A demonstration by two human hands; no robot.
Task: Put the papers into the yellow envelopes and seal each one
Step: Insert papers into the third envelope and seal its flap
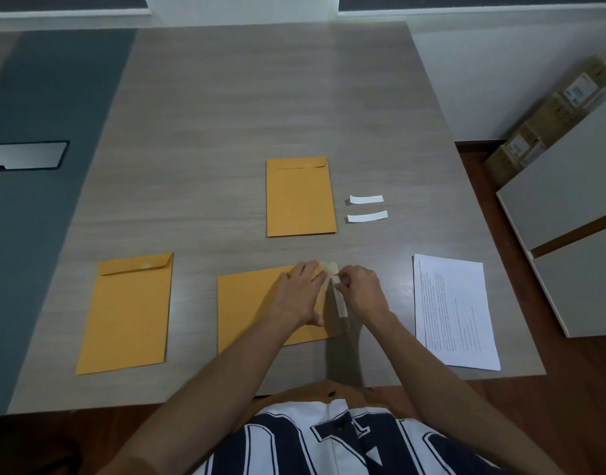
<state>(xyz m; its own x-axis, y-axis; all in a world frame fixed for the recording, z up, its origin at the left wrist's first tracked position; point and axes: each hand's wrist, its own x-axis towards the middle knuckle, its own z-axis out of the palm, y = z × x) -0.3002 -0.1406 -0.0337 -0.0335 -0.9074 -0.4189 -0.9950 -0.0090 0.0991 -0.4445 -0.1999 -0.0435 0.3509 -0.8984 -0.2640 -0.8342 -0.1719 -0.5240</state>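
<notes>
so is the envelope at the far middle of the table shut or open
Shut: the far envelope lies flat with its flap folded down along the top edge. Whether it is glued cannot be told.

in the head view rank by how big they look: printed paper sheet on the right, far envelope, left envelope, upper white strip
1. Printed paper sheet and left envelope: too alike to split.
2. Far envelope: looks smaller, though it lies farther from the camera, so that may be distance alone.
3. Upper white strip: clearly smallest.

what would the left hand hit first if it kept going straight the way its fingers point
The left hand points up and right across the envelope; almost at once it would likely meet the flap and the strip that the right hand pinches.
</notes>
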